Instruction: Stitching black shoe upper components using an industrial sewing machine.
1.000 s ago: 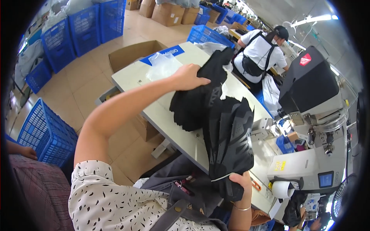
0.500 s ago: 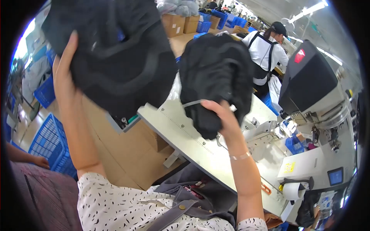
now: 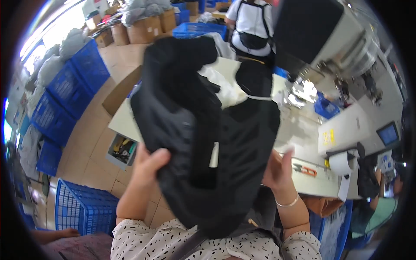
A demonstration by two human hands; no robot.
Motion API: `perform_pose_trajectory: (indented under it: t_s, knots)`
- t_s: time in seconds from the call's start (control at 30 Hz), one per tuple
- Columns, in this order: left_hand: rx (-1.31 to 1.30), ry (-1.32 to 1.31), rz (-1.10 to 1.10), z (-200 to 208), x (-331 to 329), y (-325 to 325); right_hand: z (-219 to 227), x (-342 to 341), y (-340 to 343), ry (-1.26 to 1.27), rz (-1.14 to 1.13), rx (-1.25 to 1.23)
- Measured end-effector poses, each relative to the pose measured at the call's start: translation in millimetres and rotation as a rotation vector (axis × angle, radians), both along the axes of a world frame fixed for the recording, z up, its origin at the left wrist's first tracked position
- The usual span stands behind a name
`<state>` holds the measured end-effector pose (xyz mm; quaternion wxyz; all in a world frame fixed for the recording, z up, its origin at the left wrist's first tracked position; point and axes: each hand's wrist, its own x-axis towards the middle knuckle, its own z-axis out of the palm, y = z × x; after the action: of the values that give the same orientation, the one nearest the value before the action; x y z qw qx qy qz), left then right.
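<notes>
A large black fabric piece (image 3: 175, 130), soft and shaped into two lobes with a gap between them, hangs in front of me above the table edge. Its exact kind does not show. A narrow white strip (image 3: 259, 98) crosses its upper right part. My left hand (image 3: 148, 167) grips the left edge, thumb on the near face and fingers behind. At the right edge, my right hand (image 3: 278, 169) has its thumb raised away from the fabric. Its fingers are partly hidden behind the edge and blurred, so its grip is unclear.
Behind the fabric is a white sewing table (image 3: 310, 182) with orange-handled snips (image 3: 308, 170). A machine head (image 3: 307, 32) stands at the upper right. An open drawer (image 3: 122, 151) holds tools. A blue basket (image 3: 84, 208) is at left, near another person's arm (image 3: 56, 235). Another person (image 3: 251, 26) works ahead.
Both hands have come down and nearer to me with the black fabric, which was raised and spread apart between them. The right thumb has come off it. The view has turned.
</notes>
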<state>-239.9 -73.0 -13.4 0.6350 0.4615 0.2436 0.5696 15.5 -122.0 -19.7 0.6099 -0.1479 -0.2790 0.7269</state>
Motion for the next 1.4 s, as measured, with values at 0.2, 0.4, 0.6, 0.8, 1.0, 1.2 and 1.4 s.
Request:
perform_pose_trajectory:
  t_s: [0.2, 0.4, 0.6, 0.8, 1.0, 1.2, 1.4]
  knots:
    - [0.185, 0.484, 0.040, -75, 91, 3, -49, 43, -49, -0.706, -0.507, -0.152]
    - [0.421, 0.456, -0.218, -41, 172, -1, -67, 46, -58, -0.827, -0.701, -0.067]
    - [0.020, 0.416, -0.574, -64, 201, 35, -50, 94, -54, -1.498, -0.318, -0.143]
    - [0.082, 0.404, -0.698, -75, 198, 43, -50, 114, -21, -1.664, -0.914, 0.780]
    - [0.144, 0.244, -0.781, -91, 191, 50, -38, 110, -14, -1.545, -0.992, 0.845]
    - [0.201, 0.355, -0.862, -93, 196, 60, -37, 123, -5, -1.603, -1.014, 0.967]
    - [0.292, 0.591, -0.745, -81, 207, 47, -29, 137, 11, -1.078, -0.869, 0.321]
